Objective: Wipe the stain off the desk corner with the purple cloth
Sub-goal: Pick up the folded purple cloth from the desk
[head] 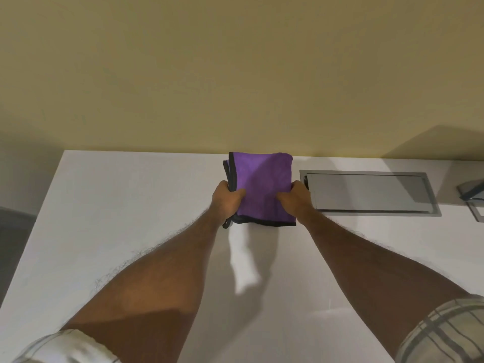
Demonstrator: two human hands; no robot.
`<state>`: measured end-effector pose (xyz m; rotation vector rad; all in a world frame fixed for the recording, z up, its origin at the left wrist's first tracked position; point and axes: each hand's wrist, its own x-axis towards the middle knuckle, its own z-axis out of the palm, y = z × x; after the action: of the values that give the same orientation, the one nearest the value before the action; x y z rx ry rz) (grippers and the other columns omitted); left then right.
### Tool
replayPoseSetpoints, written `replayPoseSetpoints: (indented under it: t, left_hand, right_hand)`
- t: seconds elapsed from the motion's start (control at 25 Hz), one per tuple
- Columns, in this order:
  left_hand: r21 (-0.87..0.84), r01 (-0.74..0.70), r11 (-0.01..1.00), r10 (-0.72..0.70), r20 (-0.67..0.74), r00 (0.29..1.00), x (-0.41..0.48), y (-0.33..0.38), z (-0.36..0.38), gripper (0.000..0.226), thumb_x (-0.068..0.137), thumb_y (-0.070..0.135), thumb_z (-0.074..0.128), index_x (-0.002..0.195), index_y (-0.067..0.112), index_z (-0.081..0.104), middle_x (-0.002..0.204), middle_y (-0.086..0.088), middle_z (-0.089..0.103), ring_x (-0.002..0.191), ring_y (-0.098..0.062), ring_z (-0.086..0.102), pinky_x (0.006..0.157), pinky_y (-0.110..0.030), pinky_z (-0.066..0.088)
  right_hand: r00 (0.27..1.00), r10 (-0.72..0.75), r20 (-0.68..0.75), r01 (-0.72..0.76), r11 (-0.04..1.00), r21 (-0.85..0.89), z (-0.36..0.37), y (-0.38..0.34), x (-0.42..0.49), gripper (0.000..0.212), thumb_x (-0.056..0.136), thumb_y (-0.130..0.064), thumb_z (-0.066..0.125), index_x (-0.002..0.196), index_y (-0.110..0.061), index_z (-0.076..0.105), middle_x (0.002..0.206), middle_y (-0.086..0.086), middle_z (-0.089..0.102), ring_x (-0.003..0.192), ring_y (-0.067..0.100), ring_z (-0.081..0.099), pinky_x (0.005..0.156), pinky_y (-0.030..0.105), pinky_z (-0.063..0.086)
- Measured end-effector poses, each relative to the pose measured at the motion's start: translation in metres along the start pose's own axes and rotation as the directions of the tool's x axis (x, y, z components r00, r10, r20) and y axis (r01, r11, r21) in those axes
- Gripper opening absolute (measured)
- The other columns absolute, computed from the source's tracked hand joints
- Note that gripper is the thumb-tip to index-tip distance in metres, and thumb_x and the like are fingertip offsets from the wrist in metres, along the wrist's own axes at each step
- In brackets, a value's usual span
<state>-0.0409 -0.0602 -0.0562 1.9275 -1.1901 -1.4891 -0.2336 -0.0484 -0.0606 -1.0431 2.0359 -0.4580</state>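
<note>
A folded purple cloth (263, 187) with a dark hem is held above the white desk (117, 218), near the desk's back edge by the wall. My left hand (226, 201) grips its left side, thumb on top. My right hand (297, 199) grips its right side the same way. The cloth's near edge hangs slightly above the desk and casts a shadow below. The desk's far left corner (66, 153) is bare white; I see no stain from here.
A grey metal cable flap (366, 192) is set into the desk right of the cloth. A grey object (474, 192) sits at the right frame edge. A yellow wall (235, 74) runs behind the desk. The desk's left edge drops to a dark floor.
</note>
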Motion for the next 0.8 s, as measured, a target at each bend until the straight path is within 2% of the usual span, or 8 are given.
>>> replayPoseSetpoints:
  t: [0.08,0.16,0.32,0.44,0.56,0.64,0.8]
  left_hand:
    - [-0.040,-0.023,0.999,0.023,0.002,1.000,-0.009,0.001,-0.004,0.025,0.080,0.017,0.062,0.100,0.013,0.049,0.095,-0.007,0.060,0.087,-0.027,0.063,0.072,-0.038,0.055]
    - [-0.070,-0.034,0.997,0.034,-0.005,0.999,-0.020,0.001,-0.013,0.031,0.080,0.015,0.064,0.105,0.013,0.046,0.095,-0.006,0.058,0.085,-0.025,0.063,0.066,-0.034,0.053]
    - [-0.125,-0.049,0.991,0.049,0.000,0.999,-0.051,-0.010,-0.043,0.041,0.081,0.007,0.064,0.114,0.018,0.042,0.097,-0.002,0.058,0.084,-0.022,0.063,0.059,-0.027,0.051]
    - [-0.188,-0.070,0.980,0.073,0.009,0.997,-0.081,-0.025,-0.071,0.049,0.081,0.001,0.061,0.122,0.021,0.043,0.102,0.000,0.060,0.085,-0.022,0.065,0.056,-0.025,0.051]
    - [-0.239,-0.060,0.969,0.071,0.037,0.997,-0.113,-0.046,-0.103,0.050,0.081,0.000,0.059,0.124,0.022,0.045,0.106,-0.002,0.062,0.087,-0.025,0.067,0.053,-0.022,0.052]
    - [-0.266,-0.053,0.963,0.064,0.035,0.997,-0.134,-0.064,-0.124,0.049,0.081,0.001,0.059,0.123,0.022,0.046,0.107,-0.005,0.062,0.087,-0.027,0.067,0.053,-0.022,0.052]
    - [-0.291,-0.046,0.956,0.041,-0.025,0.999,-0.178,-0.103,-0.166,0.041,0.083,0.005,0.059,0.122,0.016,0.049,0.103,-0.007,0.063,0.080,-0.022,0.068,0.051,-0.020,0.051]
  right_hand:
    - [1.000,-0.010,-0.004,0.010,0.995,0.101,0.001,-0.002,-0.009,0.037,0.085,-0.014,0.070,0.116,-0.004,0.053,0.094,0.003,0.055,0.087,0.022,0.057,0.058,0.023,0.043]
    - [0.999,-0.016,0.030,0.009,0.976,0.217,0.001,-0.002,-0.020,0.042,0.083,-0.012,0.071,0.119,-0.005,0.051,0.104,0.007,0.057,0.094,0.025,0.058,0.069,0.030,0.050]
    - [0.984,-0.035,0.174,-0.038,0.916,0.399,0.000,-0.005,-0.053,0.052,0.081,-0.003,0.072,0.128,-0.004,0.050,0.120,0.011,0.060,0.106,0.031,0.060,0.083,0.040,0.054]
    - [0.937,-0.071,0.342,-0.151,0.801,0.580,0.005,-0.015,-0.086,0.049,0.079,-0.007,0.076,0.125,-0.005,0.059,0.122,0.015,0.067,0.109,0.037,0.065,0.088,0.046,0.058]
    - [0.854,-0.105,0.510,-0.272,0.746,0.608,0.016,-0.027,-0.124,0.051,0.077,-0.021,0.079,0.123,-0.007,0.063,0.116,0.014,0.072,0.102,0.032,0.070,0.078,0.040,0.060]
    - [0.821,-0.129,0.556,-0.293,0.741,0.604,0.029,-0.034,-0.149,0.051,0.077,-0.016,0.077,0.125,-0.005,0.061,0.111,0.013,0.073,0.096,0.029,0.071,0.074,0.037,0.059]
    - [0.795,-0.176,0.580,-0.273,0.750,0.602,0.060,-0.046,-0.202,0.047,0.086,-0.003,0.067,0.131,-0.004,0.056,0.121,0.018,0.068,0.105,0.034,0.066,0.090,0.042,0.056]
